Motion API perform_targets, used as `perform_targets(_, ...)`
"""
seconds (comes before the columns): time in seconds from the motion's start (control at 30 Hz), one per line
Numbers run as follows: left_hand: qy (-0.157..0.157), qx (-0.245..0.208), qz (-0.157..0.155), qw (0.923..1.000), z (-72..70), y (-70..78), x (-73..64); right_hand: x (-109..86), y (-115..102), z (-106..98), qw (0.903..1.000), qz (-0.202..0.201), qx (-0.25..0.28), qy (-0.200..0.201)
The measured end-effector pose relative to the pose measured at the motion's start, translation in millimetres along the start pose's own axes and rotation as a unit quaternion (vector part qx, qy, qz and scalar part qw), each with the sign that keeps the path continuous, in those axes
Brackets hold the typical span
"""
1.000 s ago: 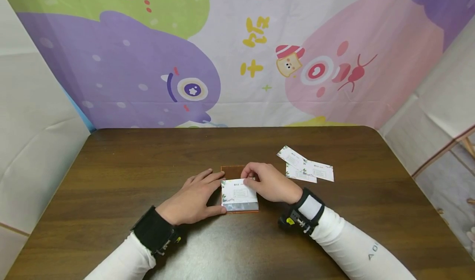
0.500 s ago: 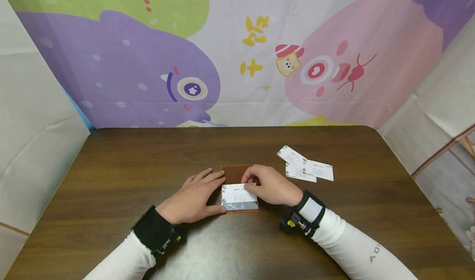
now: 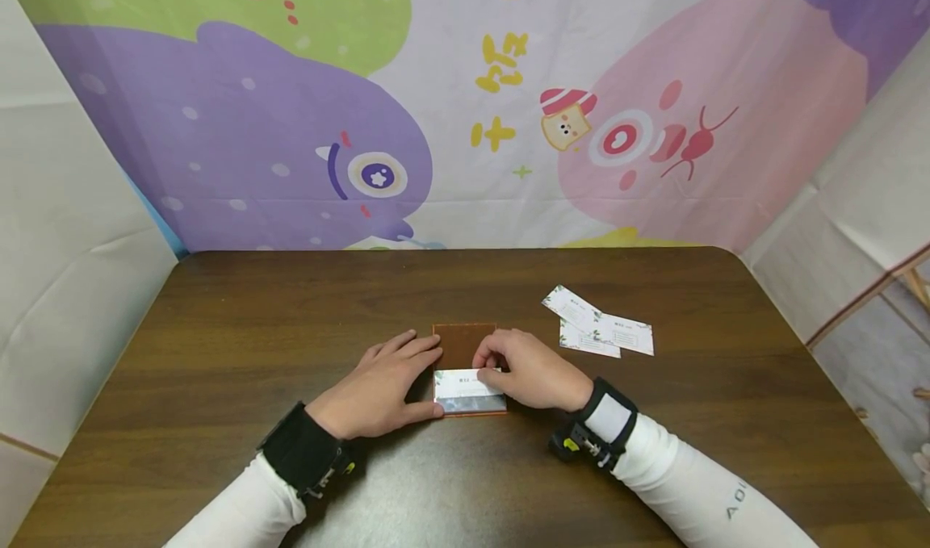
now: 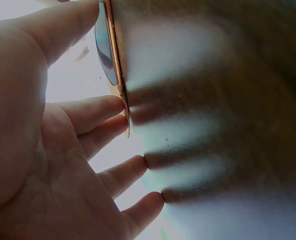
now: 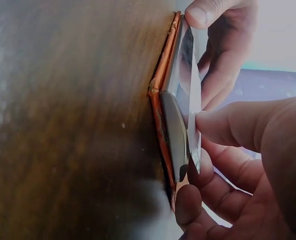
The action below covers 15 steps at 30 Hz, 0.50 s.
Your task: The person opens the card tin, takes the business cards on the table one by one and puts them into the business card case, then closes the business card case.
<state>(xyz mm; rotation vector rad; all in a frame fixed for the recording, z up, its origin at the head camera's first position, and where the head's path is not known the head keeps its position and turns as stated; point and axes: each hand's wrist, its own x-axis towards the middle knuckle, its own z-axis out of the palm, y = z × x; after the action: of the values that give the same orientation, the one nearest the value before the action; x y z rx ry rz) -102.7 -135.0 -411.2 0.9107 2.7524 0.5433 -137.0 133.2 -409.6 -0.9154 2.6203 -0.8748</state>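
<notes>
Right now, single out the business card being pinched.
The business card at the brown card holder, pinched by the right hand; the three loose cards lie overlapping, untouched.

Your right hand (image 3: pixel 536 370) sits slightly nearer to you than a second ago, and the white rectangular paper card with green leaf print (image 3: pixel 456 382) that it pinches lies further toward you too. The card's lower printing now disappears at the grey translucent strip (image 3: pixel 472 403), and more of the brown rectangular holder with orange edges (image 3: pixel 458 345) shows beyond the card's far edge.
</notes>
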Motion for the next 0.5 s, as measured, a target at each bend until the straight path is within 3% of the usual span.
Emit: perform_targets(0.5,-0.002,-0.004,-0.001,1.0000,0.4,-0.5,-0.3,-1.6,0.7,1.8,0.9999,-0.007,-0.013,0.003)
